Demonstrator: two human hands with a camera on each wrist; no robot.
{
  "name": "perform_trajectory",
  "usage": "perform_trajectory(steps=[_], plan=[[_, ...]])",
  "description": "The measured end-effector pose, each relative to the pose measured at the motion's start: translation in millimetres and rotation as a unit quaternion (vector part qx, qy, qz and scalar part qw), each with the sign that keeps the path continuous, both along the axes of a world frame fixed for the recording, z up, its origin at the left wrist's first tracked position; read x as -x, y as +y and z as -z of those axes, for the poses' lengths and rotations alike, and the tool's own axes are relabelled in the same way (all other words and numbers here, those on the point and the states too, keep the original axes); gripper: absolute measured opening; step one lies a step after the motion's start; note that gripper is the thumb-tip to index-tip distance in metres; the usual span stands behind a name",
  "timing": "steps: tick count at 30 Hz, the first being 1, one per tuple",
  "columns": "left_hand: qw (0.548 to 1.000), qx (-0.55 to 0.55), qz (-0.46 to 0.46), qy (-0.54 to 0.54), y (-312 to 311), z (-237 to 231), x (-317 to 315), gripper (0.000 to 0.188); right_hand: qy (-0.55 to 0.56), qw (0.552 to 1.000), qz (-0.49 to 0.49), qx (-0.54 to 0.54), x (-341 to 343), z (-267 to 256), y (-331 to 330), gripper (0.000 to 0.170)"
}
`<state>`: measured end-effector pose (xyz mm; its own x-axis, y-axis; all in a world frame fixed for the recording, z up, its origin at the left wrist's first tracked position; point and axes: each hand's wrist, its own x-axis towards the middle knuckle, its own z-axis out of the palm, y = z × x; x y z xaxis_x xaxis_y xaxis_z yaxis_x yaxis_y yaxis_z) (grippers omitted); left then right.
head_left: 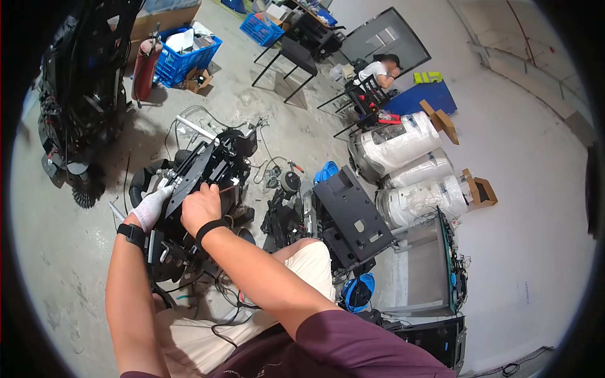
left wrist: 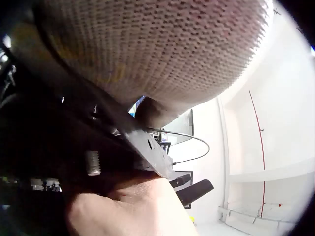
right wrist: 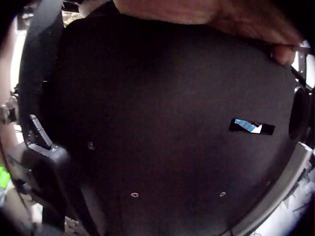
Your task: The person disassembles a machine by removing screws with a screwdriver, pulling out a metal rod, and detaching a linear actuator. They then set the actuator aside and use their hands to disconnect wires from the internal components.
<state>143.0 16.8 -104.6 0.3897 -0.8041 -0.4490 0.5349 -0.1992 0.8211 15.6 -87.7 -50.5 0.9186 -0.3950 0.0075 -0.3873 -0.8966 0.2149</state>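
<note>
A black plate [head_left: 189,179] lies at a slant across a black machine assembly [head_left: 236,148] on the floor. My left hand [head_left: 150,206], in a white knitted glove, grips the plate's left side; in the left wrist view the glove [left wrist: 162,49] fills the top, over the plate's edge [left wrist: 150,150]. My bare right hand [head_left: 201,208] is curled over the plate's near right edge, close to the left. In the right wrist view the right hand [right wrist: 206,12] lies along the top of a dark panel [right wrist: 172,108] with a slot. Some fingertips are hidden.
Cables [head_left: 227,296] lie by my legs. A perforated black housing [head_left: 353,214] stands to the right, near wrapped white cylinders [head_left: 403,145]. Behind are a blue crate [head_left: 186,60], a red extinguisher [head_left: 146,69], a chair [head_left: 296,55] and a seated person [head_left: 378,70].
</note>
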Motion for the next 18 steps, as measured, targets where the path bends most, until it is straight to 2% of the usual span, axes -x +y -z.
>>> perform_trajectory(steps=[5,8,9,11,12,15,18], plan=[[0.999,0.037,0.003,-0.015,-7,9,0,0.041,-0.004,1.000,-0.014,-0.019,4,-8,-2,0.014],[0.993,-0.030,0.037,-0.112,-6,-35,6,0.039,-0.069,0.994,-0.036,-0.074,12,-6,-12,0.014],[0.992,-0.030,0.038,-0.113,-8,-28,4,0.039,-0.069,0.994,-0.036,-0.074,15,-8,-14,0.014],[0.972,0.031,0.038,-0.229,-13,-4,-3,0.039,-0.136,0.978,-0.067,-0.142,22,-14,-17,0.017],[0.973,0.025,0.039,-0.228,-11,-10,-2,0.039,-0.182,0.967,-0.082,-0.156,26,-25,-14,0.016],[0.995,0.006,0.017,-0.102,-2,-29,-1,0.039,-0.300,0.930,-0.128,-0.169,39,-46,-14,0.012],[0.992,0.034,0.014,-0.117,6,-45,3,0.040,-0.360,0.907,-0.110,-0.189,66,-52,-27,0.013]])
